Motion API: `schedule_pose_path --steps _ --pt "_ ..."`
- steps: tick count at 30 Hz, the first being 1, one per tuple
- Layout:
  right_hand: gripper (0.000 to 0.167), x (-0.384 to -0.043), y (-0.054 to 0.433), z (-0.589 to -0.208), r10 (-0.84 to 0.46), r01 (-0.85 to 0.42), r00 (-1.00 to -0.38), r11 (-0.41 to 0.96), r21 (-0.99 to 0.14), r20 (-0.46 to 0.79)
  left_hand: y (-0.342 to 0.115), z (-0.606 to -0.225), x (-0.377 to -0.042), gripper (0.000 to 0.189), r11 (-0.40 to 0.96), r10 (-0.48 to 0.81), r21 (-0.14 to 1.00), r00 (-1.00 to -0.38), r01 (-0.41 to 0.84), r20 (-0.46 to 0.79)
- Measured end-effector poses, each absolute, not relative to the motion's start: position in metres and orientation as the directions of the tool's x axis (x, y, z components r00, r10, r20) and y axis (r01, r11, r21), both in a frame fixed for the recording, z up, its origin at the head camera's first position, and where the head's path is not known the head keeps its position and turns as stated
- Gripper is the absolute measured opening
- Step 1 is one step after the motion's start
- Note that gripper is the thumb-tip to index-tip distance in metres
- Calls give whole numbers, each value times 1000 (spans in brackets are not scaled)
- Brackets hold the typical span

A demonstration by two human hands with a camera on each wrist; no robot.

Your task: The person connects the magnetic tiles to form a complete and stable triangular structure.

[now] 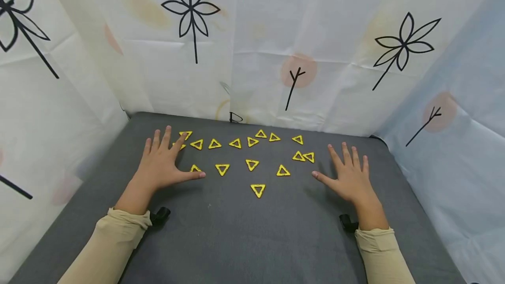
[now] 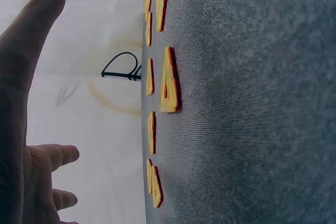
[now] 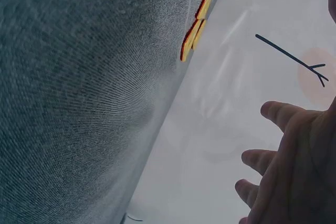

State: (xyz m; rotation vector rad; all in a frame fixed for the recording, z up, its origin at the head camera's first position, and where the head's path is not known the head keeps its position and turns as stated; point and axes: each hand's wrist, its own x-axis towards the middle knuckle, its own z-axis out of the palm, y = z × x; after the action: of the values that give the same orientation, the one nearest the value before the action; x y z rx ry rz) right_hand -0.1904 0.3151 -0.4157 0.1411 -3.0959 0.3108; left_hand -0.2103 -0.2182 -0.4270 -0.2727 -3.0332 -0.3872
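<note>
Three yellow triangles (image 1: 193,166) partly hidden by splayed left hand (image 1: 159,166); right hand (image 1: 351,178) also splayed; both hands empty.

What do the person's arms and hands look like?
The left hand and right hand wear no gloves. The left sleeve and right sleeve are beige, wrinkled near their ends. A small black gadget sits by each.

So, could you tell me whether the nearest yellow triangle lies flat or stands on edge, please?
Flat on the gray table: the head view shows all three sides of the yellow triangle around its open centre.
</note>
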Motion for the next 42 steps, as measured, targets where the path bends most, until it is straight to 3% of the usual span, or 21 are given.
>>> schedule_pose_path --steps 4,10,14,28,42 --pt "101 -190 315 -413 -115 -124 -992 973 -193 54 -218 -427 -211 132 936 197 281 -978 210 75" --pt "71 -192 312 -414 -147 -144 -989 959 -243 8 -217 -428 -214 89 874 312 389 -950 292 13" --pt "63 -193 312 -417 -153 -150 -988 952 -268 8 -217 -430 -215 71 859 346 389 -937 332 34" --pt "48 -192 310 -425 -226 -250 -968 865 -436 106 -209 -431 -215 66 744 413 563 -910 359 35" --pt "44 -200 294 -425 -296 -328 -944 786 -524 147 -198 -438 -217 61 714 430 587 -901 382 62"
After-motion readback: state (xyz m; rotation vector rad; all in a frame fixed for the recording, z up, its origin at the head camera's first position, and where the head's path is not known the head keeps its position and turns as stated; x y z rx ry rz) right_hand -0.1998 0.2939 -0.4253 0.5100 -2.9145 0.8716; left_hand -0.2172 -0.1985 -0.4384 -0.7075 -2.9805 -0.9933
